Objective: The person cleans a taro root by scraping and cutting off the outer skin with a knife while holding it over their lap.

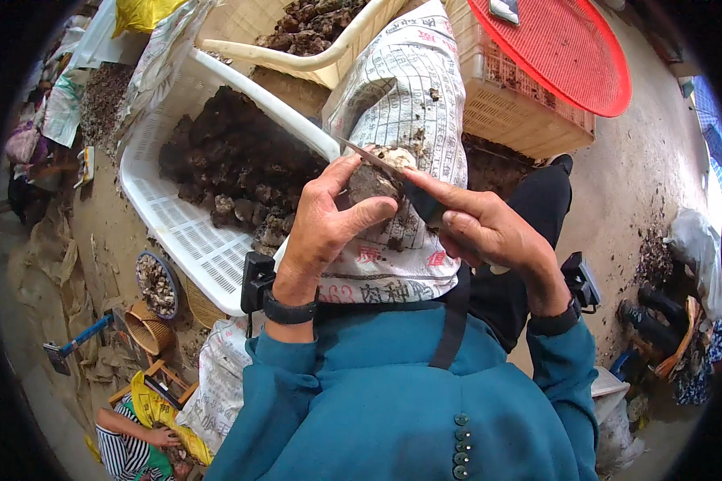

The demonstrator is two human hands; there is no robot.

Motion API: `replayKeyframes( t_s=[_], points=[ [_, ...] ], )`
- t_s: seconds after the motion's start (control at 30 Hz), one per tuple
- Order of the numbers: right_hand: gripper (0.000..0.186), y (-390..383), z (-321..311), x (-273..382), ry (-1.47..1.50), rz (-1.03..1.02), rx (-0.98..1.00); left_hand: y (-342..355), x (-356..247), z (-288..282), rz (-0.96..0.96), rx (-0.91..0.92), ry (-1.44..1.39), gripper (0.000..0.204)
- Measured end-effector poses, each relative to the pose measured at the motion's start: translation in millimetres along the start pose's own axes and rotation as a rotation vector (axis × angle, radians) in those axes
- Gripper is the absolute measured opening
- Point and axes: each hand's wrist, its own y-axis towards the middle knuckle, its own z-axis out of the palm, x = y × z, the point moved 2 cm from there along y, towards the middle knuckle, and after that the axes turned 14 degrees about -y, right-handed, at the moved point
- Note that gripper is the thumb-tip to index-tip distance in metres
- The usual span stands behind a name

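Observation:
My left hand (321, 220) is closed round a rough, dark brown lump (367, 186), thumb on the near side. A pale patch shows at the lump's top; I cannot tell its exact kind. In my right hand (489, 228) is a knife (377, 163), its dark blade lying across the top of the lump and its tip pointing up to the left. The forefinger stretches along the knife and the other fingers curl round its handle, which is mostly hidden. Beneath both hands, a white printed woven sack (413, 88) covers my lap.
A white plastic basket (188, 228) with dark lumps (229, 156) stands at my left. Cream crates (529, 120) are beyond, one under a red mesh lid (569, 56). A bowl of pale pieces (156, 284) sits lower left, near another person's hand (164, 437).

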Motion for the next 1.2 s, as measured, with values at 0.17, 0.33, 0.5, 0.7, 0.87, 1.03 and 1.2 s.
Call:
replayKeyframes(
  t_s=[0.17, 0.33, 0.5, 0.7, 0.87, 1.03, 1.2],
  points=[
    [0.067, 10, 9, 0, -0.250, -0.144, -0.141, 0, -4, 2, 0.065, 0.001, 0.125, 0.065],
    [0.067, -8, 20, 4, -0.443, -0.160, -0.335, -2, 5, 2, 0.023, -0.002, -0.036, 0.068],
    [0.070, -42, 23, -11, -0.716, -0.178, -0.409, -2, 5, 1, -0.010, -0.006, -0.148, 0.072],
    [0.066, -49, 35, -24, -0.800, -0.101, -0.426, 0, 8, 3, 0.042, -0.007, -0.132, 0.074],
    [0.067, -47, 35, -26, -0.744, -0.080, -0.408, -2, 4, 5, 0.020, -0.019, -0.148, 0.073],
    [0.068, -37, 38, -25, -0.580, -0.117, -0.429, -1, 9, 5, 0.054, -0.052, -0.092, 0.069],
    [0.069, -31, 51, -25, -0.672, -0.088, -0.536, -1, -2, 13, 0.047, -0.064, -0.102, 0.062]
  ],
)
